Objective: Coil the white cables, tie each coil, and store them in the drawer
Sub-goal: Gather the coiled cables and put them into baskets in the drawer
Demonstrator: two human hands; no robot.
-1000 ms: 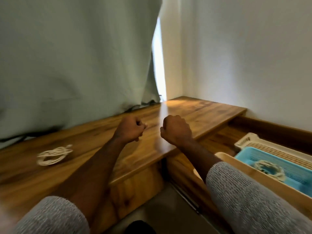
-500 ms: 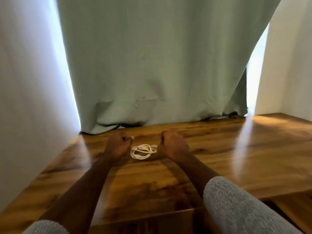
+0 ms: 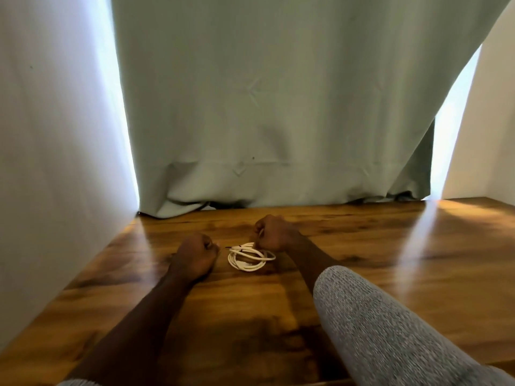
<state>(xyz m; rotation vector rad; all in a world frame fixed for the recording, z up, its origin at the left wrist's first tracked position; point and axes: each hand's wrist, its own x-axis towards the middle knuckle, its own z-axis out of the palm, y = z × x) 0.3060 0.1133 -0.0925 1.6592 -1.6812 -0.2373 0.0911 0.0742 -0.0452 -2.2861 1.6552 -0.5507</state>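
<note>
The white cable coil (image 3: 250, 256) lies on the wooden desk (image 3: 390, 268) at lower centre of the frame. My right hand (image 3: 274, 232) pinches a strand at its upper right edge. My left hand (image 3: 196, 253), just left of the coil, is a fist; whether it holds anything, I cannot tell.

Curled fingers (image 3: 207, 244) hidden under hands.

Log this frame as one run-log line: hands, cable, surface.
left hand: fist, beside coil | right hand: pinches cable strand | white cable coil: on wooden desk, between hands | drawer: not in view
</note>
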